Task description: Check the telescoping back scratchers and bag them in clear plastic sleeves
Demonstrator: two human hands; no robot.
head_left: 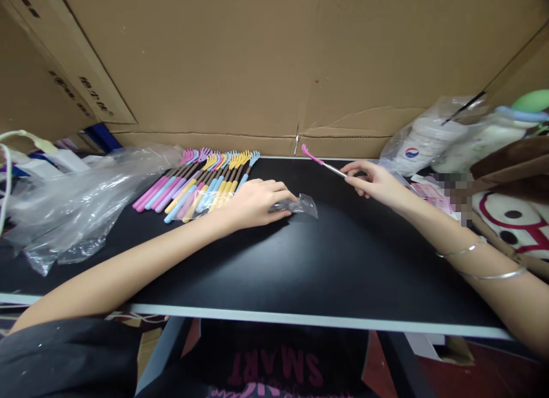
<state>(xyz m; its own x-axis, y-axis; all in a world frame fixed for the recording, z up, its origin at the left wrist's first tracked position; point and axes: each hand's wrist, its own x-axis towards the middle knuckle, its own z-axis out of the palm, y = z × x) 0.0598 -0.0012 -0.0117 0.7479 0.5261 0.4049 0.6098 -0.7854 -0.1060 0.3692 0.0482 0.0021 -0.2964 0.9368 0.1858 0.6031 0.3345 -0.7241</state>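
Note:
My right hand (371, 182) is closed round the metal shaft of a back scratcher (318, 160), whose pink claw end points up and left above the table. My left hand (263, 202) is closed on a small clear plastic bag (305, 205) over the black tabletop. Part of that bag also stretches left, under my wrist, across a row of back scratchers (193, 186). These lie side by side with pink, purple, yellow and blue handles, their claws toward the back. My left fingertips are partly hidden.
A large crumpled plastic bag (86, 203) lies at the left, near white cables. A cardboard wall (214, 60) stands behind the black table (274, 278). At the right are a plastic-wrapped cup (422, 143), a bottle with a green top (532, 102) and a patterned cloth item (514, 221).

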